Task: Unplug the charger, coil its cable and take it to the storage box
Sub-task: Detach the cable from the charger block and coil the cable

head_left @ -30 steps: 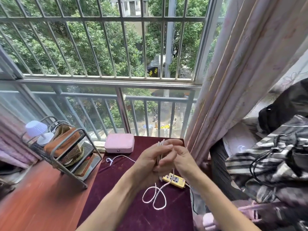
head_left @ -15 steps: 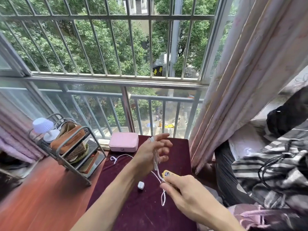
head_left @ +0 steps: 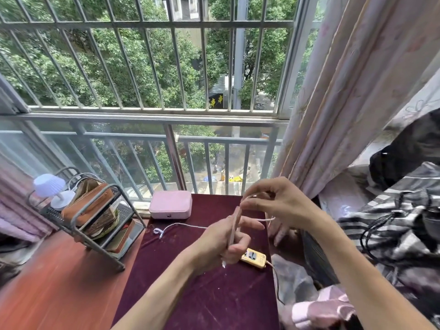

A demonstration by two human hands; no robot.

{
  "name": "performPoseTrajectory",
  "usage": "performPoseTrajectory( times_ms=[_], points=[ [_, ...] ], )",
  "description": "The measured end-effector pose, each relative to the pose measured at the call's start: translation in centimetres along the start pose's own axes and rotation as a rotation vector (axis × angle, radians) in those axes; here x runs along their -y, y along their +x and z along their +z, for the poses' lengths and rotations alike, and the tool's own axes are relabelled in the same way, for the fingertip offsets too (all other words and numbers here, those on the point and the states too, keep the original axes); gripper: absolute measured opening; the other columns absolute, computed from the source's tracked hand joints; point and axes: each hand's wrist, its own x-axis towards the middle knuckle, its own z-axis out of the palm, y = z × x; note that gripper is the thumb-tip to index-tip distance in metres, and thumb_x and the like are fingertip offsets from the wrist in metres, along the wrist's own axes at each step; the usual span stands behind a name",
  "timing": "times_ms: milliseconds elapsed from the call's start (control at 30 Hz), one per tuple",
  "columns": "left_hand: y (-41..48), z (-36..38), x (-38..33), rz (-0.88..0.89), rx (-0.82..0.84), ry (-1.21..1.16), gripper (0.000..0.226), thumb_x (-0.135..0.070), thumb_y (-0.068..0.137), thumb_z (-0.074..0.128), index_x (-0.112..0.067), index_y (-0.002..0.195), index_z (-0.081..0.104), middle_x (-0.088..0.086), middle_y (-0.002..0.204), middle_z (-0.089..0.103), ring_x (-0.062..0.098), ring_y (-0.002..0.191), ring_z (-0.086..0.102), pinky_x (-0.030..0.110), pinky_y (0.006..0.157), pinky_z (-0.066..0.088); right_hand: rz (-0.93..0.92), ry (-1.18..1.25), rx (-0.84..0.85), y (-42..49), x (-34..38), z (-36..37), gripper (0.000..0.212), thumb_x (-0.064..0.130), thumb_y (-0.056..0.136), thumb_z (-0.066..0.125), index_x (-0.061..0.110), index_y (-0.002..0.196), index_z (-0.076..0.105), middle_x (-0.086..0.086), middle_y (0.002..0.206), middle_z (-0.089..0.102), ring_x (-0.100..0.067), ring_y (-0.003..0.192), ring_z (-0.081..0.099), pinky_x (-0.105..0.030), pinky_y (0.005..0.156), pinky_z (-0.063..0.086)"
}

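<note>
Charger cable [head_left: 234, 225]: loops stand upright in left hand [head_left: 219, 246], fingers curled round bundle so coil can't spring apart. Right hand [head_left: 281, 203] pinches strand at top, likely guiding next turn. Free end [head_left: 158, 232] trails left over maroon cloth [head_left: 202, 294], not yet wound. Pink box [head_left: 170, 207] near.

The near half of the counter [head_left: 202, 294] lies bare. A pink box [head_left: 170, 207] blocks its far edge, a white cable [head_left: 185, 225] trails across the middle, a yellow power strip [head_left: 253, 257] sits at the right edge near the curtain [head_left: 345, 115], and a wire rack [head_left: 95, 225] flanks the left.
</note>
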Motion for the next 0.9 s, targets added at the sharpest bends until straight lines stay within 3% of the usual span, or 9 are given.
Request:
performPoseTrajectory(
  times_ms=[33, 100, 233, 333, 567, 633, 700, 800, 900],
  points=[
    [0.1, 0.1, 0.1, 0.006, 0.012, -0.059, 0.066, -0.064, 0.1, 0.028, -0.008, 0.115, 0.06, -0.005, 0.046, 0.032, 0.008, 0.036, 0.017, 0.016, 0.036, 0.022, 0.005, 0.016, -0.003, 0.2, -0.4, 0.2, 0.007, 0.02, 0.09, 0.083, 0.013, 0.092, 0.084, -0.019, 0.078, 0.074, -0.02, 0.067, 0.061, -0.034, 0.069, 0.05],
    [0.1, 0.2, 0.4, 0.035, 0.036, -0.155, 0.072, -0.067, 0.098, 0.019, -0.009, 0.106, 0.061, -0.005, 0.045, 0.023, 0.01, 0.037, 0.012, 0.018, 0.036, 0.016, 0.01, 0.061, -0.014, 0.4, -1.4, 0.6, 0.007, 0.016, 0.091, 0.081, 0.01, 0.094, 0.083, -0.015, 0.08, 0.075, -0.011, 0.072, 0.063, -0.026, 0.073, 0.05],
    [-0.1, 0.6, 0.2, 0.121, 0.061, -0.156, 0.047, -0.051, 0.102, 0.036, -0.015, 0.083, 0.059, -0.007, 0.045, 0.022, 0.013, 0.036, 0.011, 0.022, 0.036, 0.011, 0.056, 0.199, -0.007, 0.3, -3.5, 1.4, 0.012, 0.014, 0.092, 0.078, 0.004, 0.097, 0.082, 0.007, 0.077, 0.077, 0.002, 0.076, 0.066, -0.012, 0.076, 0.049],
    [-0.3, 0.7, -0.2, 0.163, 0.098, -0.258, 0.037, -0.039, 0.102, 0.04, -0.015, 0.079, 0.054, -0.007, 0.045, 0.023, 0.01, 0.035, 0.013, 0.02, 0.035, 0.013, 0.087, 0.363, -0.048, 0.4, -4.5, 2.4, 0.019, 0.031, 0.088, 0.079, 0.014, 0.096, 0.084, -0.009, 0.072, 0.073, -0.007, 0.066, 0.058, -0.019, 0.066, 0.046],
    [0.3, 0.2, -1.4, 0.255, 0.058, -0.337, 0.026, -0.023, 0.103, 0.042, -0.015, 0.087, 0.061, -0.006, 0.05, 0.022, 0.007, 0.037, 0.015, 0.02, 0.036, 0.016, 0.135, 0.539, -0.218, -1.2, -6.8, 8.7, 0.047, 0.072, 0.085, 0.067, 0.029, 0.097, 0.084, 0.015, 0.054, 0.057, 0.004, 0.044, 0.041, -0.012, 0.044, 0.036],
    [0.6, -0.3, -1.6, 0.263, 0.031, -0.401, 0.023, -0.019, 0.102, 0.044, -0.013, 0.089, 0.061, -0.007, 0.052, 0.03, 0.004, 0.036, 0.02, 0.02, 0.037, 0.017, 0.144, 0.518, -0.219, -2.2, -7.0, 10.8, 0.047, 0.061, 0.096, 0.059, 0.02, 0.098, 0.082, 0.013, 0.06, 0.062, 0.002, 0.049, 0.051, -0.015, 0.048, 0.044],
    [0.9, -0.9, -1.8, 0.281, -0.009, -0.465, 0.02, -0.015, 0.103, 0.042, -0.009, 0.095, 0.06, -0.005, 0.055, 0.035, 0.002, 0.035, 0.028, 0.019, 0.037, 0.018, 0.175, 0.435, -0.228, -3.3, -7.1, 12.4, 0.045, 0.049, 0.102, 0.052, 0.012, 0.093, 0.075, 0.016, 0.058, 0.053, 0.0, 0.05, 0.044, -0.018, 0.049, 0.038],
    [1.3, -1.5, -2.1, 0.309, -0.134, -0.44, 0.02, -0.012, 0.105, 0.036, -0.005, 0.104, 0.055, -0.002, 0.059, 0.04, 0.003, 0.036, 0.031, 0.022, 0.043, 0.015, 0.23, 0.274, -0.171, -4.8, -6.1, 13.4, 0.035, 0.052, 0.103, 0.049, 0.03, 0.083, 0.067, 0.013, 0.057, 0.033, -0.002, 0.05, 0.027, -0.022, 0.047, 0.024],
    [1.7, -2.0, -2.0, 0.294, -0.263, -0.346, 0.02, -0.01, 0.106, 0.034, -0.002, 0.11, 0.052, 0.001, 0.059, 0.045, 0.005, 0.036, 0.032, 0.024, 0.045, 0.018, 0.243, 0.07, -0.074, -5.7, -4.6, 13.0, 0.023, 0.043, 0.109, 0.05, 0.037, 0.103, 0.072, 0.011, 0.056, 0.041, -0.003, 0.05, 0.034, -0.021, 0.05, 0.029]
  ],
)
